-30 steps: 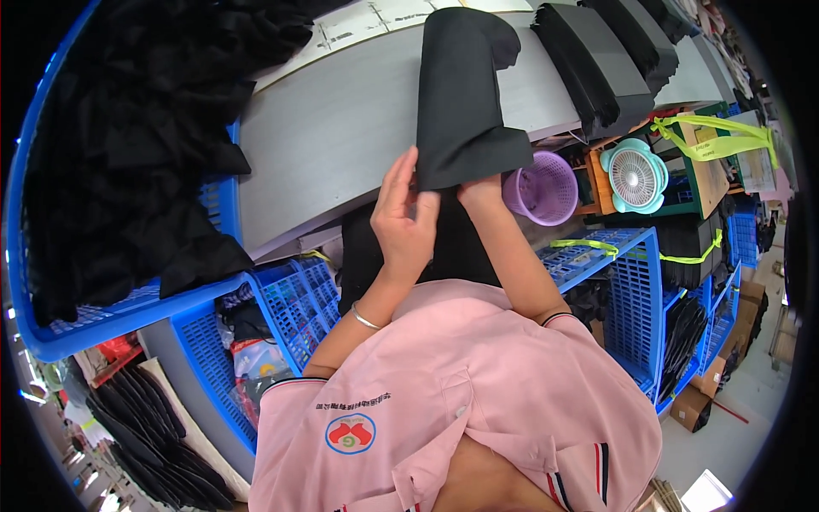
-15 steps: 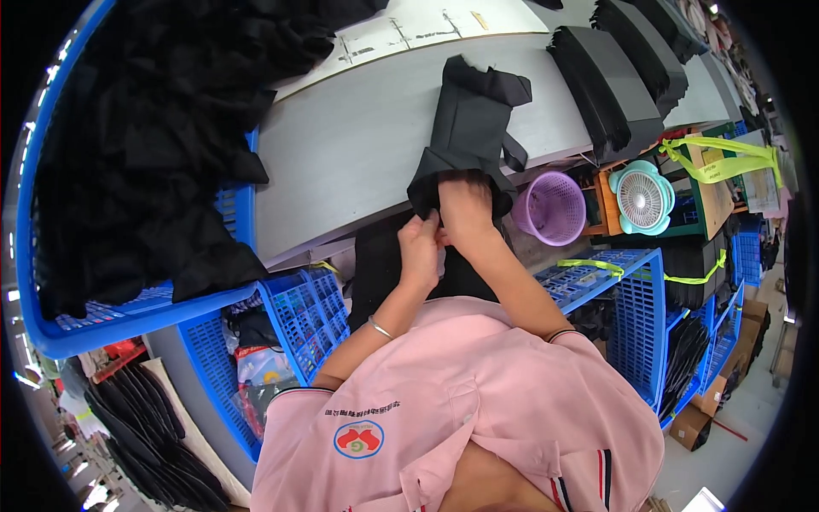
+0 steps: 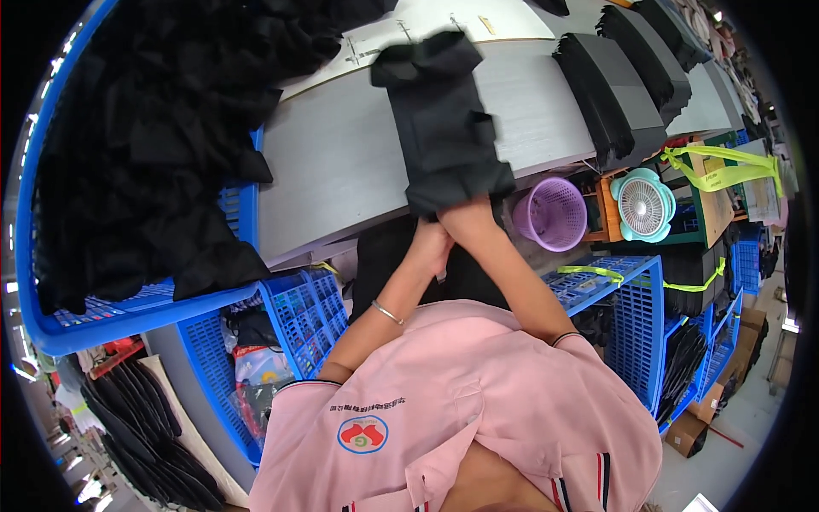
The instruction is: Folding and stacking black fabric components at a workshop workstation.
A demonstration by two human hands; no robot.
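Note:
A black sewn fabric piece (image 3: pixel 445 128), tube-like with a loose, bunched far end, stretches from my hands out over the grey table. Its far end is blurred by motion. At its near edge my right hand (image 3: pixel 469 217) is closed on the cloth, the fingers covered by it. Close against the right wrist, my left hand (image 3: pixel 433 239) grips the same near edge from below; its fingertips are hidden. Both wrists nearly touch.
A blue crate (image 3: pixel 153 324) heaped with black fabric pieces (image 3: pixel 162 154) stands at the left. Stacks of black panels (image 3: pixel 601 102) lie on the grey table (image 3: pixel 333 162) at the far right. A purple basket (image 3: pixel 553 213), a mint-green fan (image 3: pixel 642 205) and blue crates (image 3: pixel 636 333) are to the right.
The fabric piece's far end has swung left and the piece lies straighter and flatter. My left hand has moved right, in under the right hand and the cloth.

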